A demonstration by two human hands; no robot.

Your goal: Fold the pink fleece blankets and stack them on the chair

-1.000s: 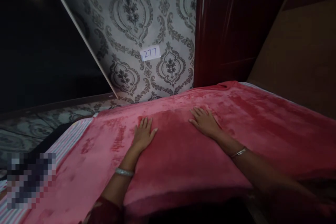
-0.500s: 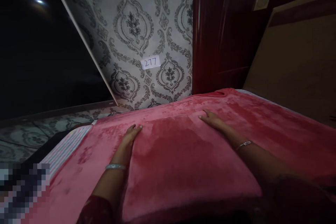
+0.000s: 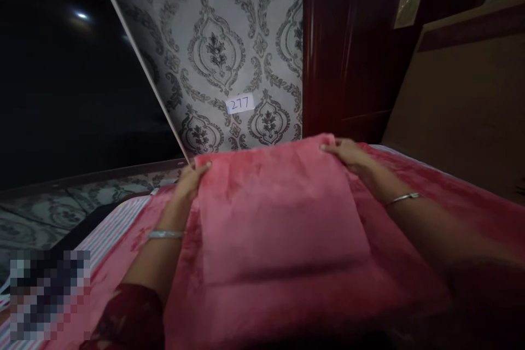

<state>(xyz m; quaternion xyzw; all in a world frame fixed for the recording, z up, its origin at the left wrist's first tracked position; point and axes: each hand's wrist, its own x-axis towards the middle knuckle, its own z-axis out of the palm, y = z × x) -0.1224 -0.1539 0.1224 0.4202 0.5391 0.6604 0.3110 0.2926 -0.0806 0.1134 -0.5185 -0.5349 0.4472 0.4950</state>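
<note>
A pink plush cloth is held up by its far corners, its upper edge raised off the bed and its body sloping down toward me. My left hand pinches the left corner, thumb on the near face. At the right corner, my right hand grips the cloth the same way, with its other fingers hidden behind. Beneath lies a red-pink plush blanket spread over the bed. The cloth's lower part is dark and blurred, so I cannot tell where it ends.
A large dark screen stands at the left. Behind the bed are patterned wallpaper with a paper label reading 277 and a dark red wooden panel. A brown board leans at the right. Striped fabric shows at the bed's left edge.
Both hands lay open on the flat cloth near its far corners. Now they have closed on those corners and lifted the far edge up off the blanket.
</note>
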